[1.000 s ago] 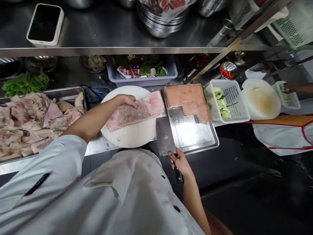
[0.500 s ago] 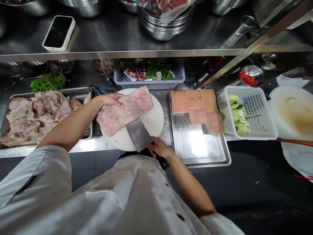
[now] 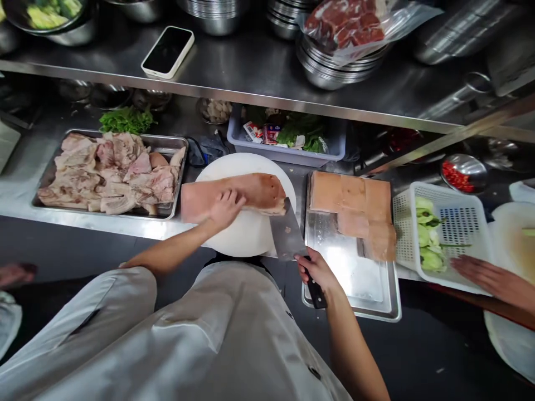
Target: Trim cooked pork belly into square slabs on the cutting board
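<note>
A long slab of pork (image 3: pixel 259 189), tan skin facing up, lies across the round white cutting board (image 3: pixel 251 239), its left end past the board's edge. My left hand (image 3: pixel 228 207) rests on top of the slab near its middle, fingers apart. In my right hand (image 3: pixel 315 270) is the black handle of a cleaver (image 3: pixel 287 231). The wide blade is at the slab's right end, its upper corner by the cut edge; whether they touch I cannot tell. Right of the board, a metal tray (image 3: pixel 326 250) holds several square pieces of pork skin-side up (image 3: pixel 353 192).
Left stands a tray (image 3: pixel 37 197) of pale meat pieces (image 3: pixel 112 172). Behind the board are a grey-blue bin (image 3: pixel 288 155) and a metal shelf edge (image 3: pixel 200 93). At right, another person's hand (image 3: pixel 497 278) reaches by a white basket (image 3: pixel 455 234). Another person's hand (image 3: pixel 16 274) appears far left.
The pork slab has been turned from its pale meat side to skin side up. My left hand now lies on its skin; the cleaver has moved right. The camera view has shifted.
</note>
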Demonstrator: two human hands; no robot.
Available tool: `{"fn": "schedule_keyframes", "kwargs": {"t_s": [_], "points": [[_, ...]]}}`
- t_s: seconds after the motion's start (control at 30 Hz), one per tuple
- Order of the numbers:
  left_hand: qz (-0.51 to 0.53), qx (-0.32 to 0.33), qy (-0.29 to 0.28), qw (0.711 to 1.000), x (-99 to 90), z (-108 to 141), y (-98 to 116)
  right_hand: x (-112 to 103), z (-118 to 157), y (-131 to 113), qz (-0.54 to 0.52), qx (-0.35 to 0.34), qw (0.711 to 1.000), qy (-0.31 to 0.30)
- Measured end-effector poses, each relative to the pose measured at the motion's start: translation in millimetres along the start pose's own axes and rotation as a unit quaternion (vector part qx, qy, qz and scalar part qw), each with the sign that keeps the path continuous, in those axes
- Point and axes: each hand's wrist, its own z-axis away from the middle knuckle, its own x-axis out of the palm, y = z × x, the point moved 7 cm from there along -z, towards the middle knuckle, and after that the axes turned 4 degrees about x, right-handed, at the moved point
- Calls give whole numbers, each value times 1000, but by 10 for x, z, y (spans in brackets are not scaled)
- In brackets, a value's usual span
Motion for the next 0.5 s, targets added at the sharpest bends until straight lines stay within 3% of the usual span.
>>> {"fn": "schedule_keyframes", "kwargs": {"t_s": [0.1,0.23,0.33,0.4,0.5], "points": [[42,-32,10,999,240,-53,207,19,-9,-9,-4,-18,1000,14],[62,-40,22,997,316,-222,471,-2,-39,-43,15,-37,997,59],[72,27,-4,997,287,-170,476,-104,24,-9,53,-56,986,145],[90,59,-17,994,224,-117,263,-107,98,39,90,-71,976,187],[90,-36,0,995,87,-230,-420,72,185,130,122,-91,971,183]]}}
